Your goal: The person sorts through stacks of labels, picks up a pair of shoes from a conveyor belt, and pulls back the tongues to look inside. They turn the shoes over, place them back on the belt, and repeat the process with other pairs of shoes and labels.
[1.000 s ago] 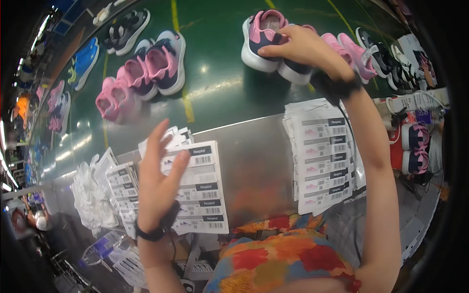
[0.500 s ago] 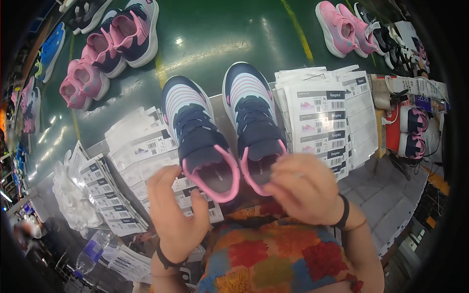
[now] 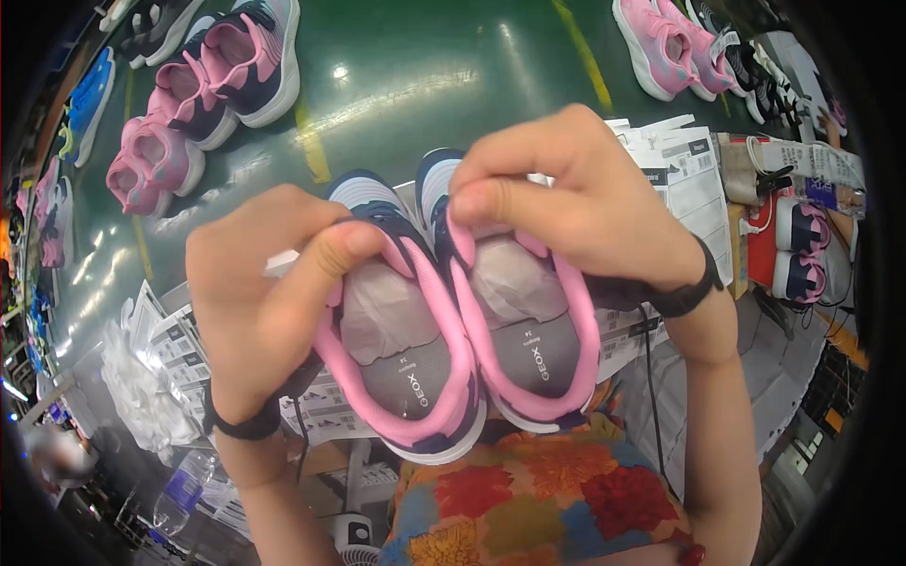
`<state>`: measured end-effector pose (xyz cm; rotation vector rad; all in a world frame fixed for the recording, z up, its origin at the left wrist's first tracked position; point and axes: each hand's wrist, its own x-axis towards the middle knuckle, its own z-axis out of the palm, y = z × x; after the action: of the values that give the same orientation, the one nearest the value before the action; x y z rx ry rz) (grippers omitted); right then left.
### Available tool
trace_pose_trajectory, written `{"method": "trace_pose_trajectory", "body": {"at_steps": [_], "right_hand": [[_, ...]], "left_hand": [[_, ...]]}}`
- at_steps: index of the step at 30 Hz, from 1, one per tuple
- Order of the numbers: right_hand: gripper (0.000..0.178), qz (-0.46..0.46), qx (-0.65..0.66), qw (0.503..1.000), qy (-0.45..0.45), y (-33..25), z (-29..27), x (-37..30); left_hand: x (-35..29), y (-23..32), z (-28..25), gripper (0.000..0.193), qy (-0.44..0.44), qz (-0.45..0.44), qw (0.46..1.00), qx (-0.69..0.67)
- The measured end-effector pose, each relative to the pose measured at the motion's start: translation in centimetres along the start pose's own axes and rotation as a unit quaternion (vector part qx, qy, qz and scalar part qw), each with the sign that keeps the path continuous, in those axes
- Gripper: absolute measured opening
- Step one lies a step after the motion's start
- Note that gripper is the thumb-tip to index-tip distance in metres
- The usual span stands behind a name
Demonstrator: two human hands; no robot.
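A pair of navy and pink children's sneakers is held up close to me, heels toward my body and open collars facing up. My left hand (image 3: pixel 274 292) pinches the pink-edged tongue of the left sneaker (image 3: pixel 455 363) between thumb and fingers. With a similar pinch, my right hand (image 3: pixel 590 203) grips the tongue area of the right sneaker (image 3: pixel 578 344). Crumpled white paper (image 3: pixel 387 307) fills the front of the left shoe, and more stuffing paper (image 3: pixel 514 283) sits inside the right one. Grey insoles show behind it. My hands partly cover the laces and toes.
Printed label sheets (image 3: pixel 684 160) lie beneath and right of the shoes; more label sheets (image 3: pixel 170 344) lie left. Pink and navy sneakers (image 3: pixel 250 61) line the green table (image 3: pixel 406 66), with pink ones (image 3: pixel 661 47) far right. A plastic bottle (image 3: pixel 184 491) stands lower left.
Both sneakers have come up and nearer to me, tilting so their insides show. My hands have moved from beside the heels to the tongues and closed on them.
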<state>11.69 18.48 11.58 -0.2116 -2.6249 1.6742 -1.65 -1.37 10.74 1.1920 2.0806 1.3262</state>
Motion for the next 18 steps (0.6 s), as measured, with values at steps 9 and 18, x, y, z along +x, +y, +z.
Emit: {"method": "trace_pose_trajectory", "body": {"at_steps": [9, 18], "right_hand": [[0.019, 0.133, 0.189, 0.972, -0.043, 1.0, 0.2, 0.3], [0.037, -0.202, -0.278, 0.934, 0.101, 3.1, 6.6, -10.4]], "left_hand": [[0.7, 0.8, -0.1, 0.021, -0.042, -0.17, 0.98, -0.09], [-9.5, -0.6, 3.1, 0.049, -0.071, 0.199, 0.953, 0.217]]}}
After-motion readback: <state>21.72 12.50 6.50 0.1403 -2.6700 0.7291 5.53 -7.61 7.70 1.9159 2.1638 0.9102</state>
